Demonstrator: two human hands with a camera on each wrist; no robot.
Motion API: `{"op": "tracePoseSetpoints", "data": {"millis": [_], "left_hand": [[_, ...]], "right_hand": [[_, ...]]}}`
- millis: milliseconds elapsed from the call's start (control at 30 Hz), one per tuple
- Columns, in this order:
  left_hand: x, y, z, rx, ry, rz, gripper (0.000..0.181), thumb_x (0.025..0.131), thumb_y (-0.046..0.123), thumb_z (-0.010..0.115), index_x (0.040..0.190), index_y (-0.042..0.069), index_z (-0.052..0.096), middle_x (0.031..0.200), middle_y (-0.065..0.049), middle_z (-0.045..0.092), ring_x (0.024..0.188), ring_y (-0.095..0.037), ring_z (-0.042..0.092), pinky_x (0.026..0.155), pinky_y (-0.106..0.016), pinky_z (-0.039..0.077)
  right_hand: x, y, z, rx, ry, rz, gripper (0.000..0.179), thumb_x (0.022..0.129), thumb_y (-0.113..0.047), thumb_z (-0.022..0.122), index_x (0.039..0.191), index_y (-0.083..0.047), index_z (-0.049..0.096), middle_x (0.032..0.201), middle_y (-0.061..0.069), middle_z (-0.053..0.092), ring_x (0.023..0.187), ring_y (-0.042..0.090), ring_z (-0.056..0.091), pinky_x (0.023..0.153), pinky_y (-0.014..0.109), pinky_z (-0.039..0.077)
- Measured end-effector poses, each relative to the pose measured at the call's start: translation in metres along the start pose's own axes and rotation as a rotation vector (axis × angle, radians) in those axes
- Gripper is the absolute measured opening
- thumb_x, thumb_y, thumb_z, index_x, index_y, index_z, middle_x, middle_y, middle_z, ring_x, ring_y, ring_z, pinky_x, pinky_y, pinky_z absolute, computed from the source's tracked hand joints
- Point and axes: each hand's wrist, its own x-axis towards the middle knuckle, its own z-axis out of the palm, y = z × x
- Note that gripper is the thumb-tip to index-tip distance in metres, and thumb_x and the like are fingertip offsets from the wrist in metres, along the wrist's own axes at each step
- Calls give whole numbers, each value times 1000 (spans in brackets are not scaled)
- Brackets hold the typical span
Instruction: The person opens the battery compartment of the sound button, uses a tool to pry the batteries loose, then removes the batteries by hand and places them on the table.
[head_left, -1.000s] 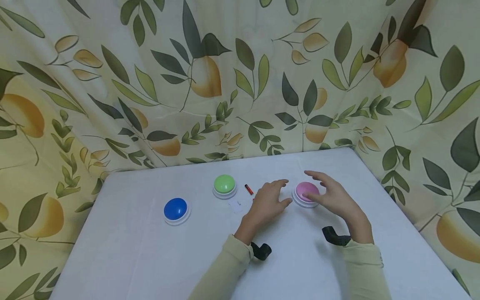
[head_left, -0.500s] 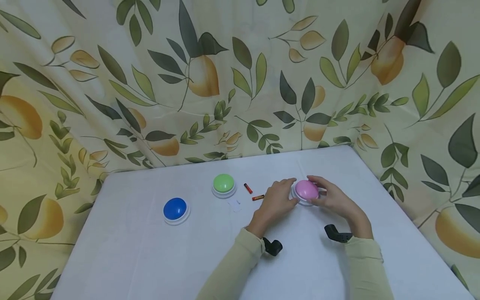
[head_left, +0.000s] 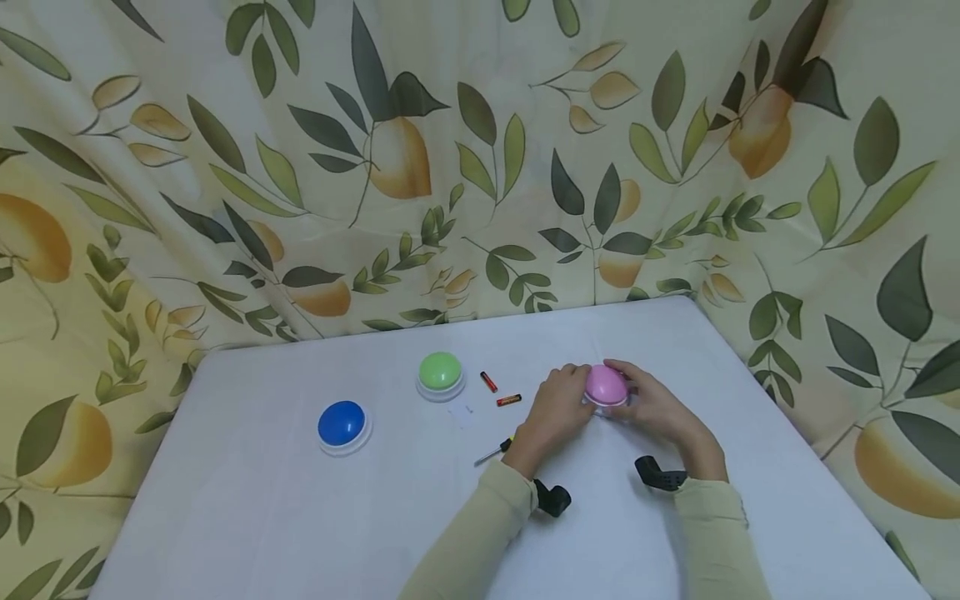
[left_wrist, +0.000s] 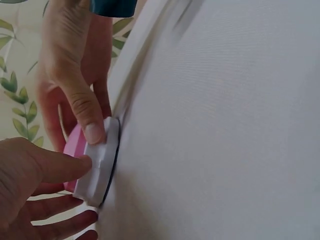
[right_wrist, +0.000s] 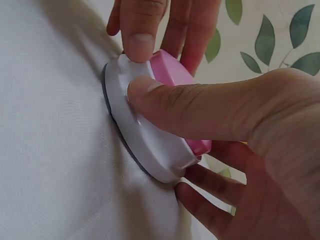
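Both hands are at a round push button (head_left: pixel 606 385) with a pink dome and a white base. My left hand (head_left: pixel 553 412) grips its left side. On the right side, my right hand (head_left: pixel 663 408) holds it between thumb and fingers. Close up in the right wrist view, the right thumb lies along the white base (right_wrist: pixel 132 125), and the other thumb presses near the top of that rim. A dark underside edge shows in both wrist views; whether it touches the table cannot be told. A screwdriver (head_left: pixel 491 454) lies partly hidden under the left hand.
Two small batteries (head_left: pixel 509 400) lie left of the hands. A green push button (head_left: pixel 440 371) stands behind them to the left, and a blue push button (head_left: pixel 342 423) further left. Tiny dark bits (head_left: pixel 469 409) lie before the green one. A patterned curtain (head_left: pixel 420 250) hangs behind the white table (head_left: pixel 247 500).
My left hand has moved right onto the pink push button, uncovering a battery and the screwdriver. The right hand's fingers have come in around the button's other side.
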Motion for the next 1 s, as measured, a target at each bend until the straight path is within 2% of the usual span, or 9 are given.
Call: {"op": "tracePoseSetpoints", "data": {"millis": [133, 267, 500, 800, 1000], "left_hand": [[1, -1, 3, -4, -12, -19, 60, 96, 28, 75, 150, 15, 53, 144, -4, 62, 126, -18, 62, 105, -32, 55], [3, -2, 2, -17, -2, -12, 59, 97, 27, 74, 151, 14, 53, 144, -4, 62, 127, -18, 61, 107, -32, 54], [3, -4, 0, -42, 18, 20, 58, 96, 26, 75, 149, 13, 55, 143, -4, 63, 125, -18, 61, 107, -29, 53], [1, -3, -14, -90, 68, 59, 58, 97, 23, 74, 151, 14, 55, 145, -4, 61, 130, -19, 57, 111, -26, 49], [-2, -3, -20, -113, 88, 72, 58, 96, 22, 75, 151, 16, 55, 146, -3, 61, 132, -20, 54, 112, -26, 48]], "right_hand": [[0, 1, 2, -50, 7, -9, 86, 88, -10, 81, 160, -2, 34, 158, 32, 41, 143, 53, 43, 117, 71, 36], [1, 0, 0, -65, 25, -16, 85, 88, -12, 81, 159, -4, 36, 158, 30, 42, 141, 52, 46, 115, 71, 38], [2, -1, 0, -37, 32, -10, 85, 88, -13, 82, 159, -4, 36, 159, 30, 41, 140, 53, 46, 113, 70, 40], [1, -10, -2, 10, 38, -52, 88, 88, -10, 80, 162, -8, 32, 164, 28, 34, 143, 54, 41, 112, 70, 42], [-1, -17, -4, 48, 14, -76, 92, 88, -7, 80, 163, -7, 28, 166, 29, 28, 145, 57, 37, 112, 69, 44]]}}
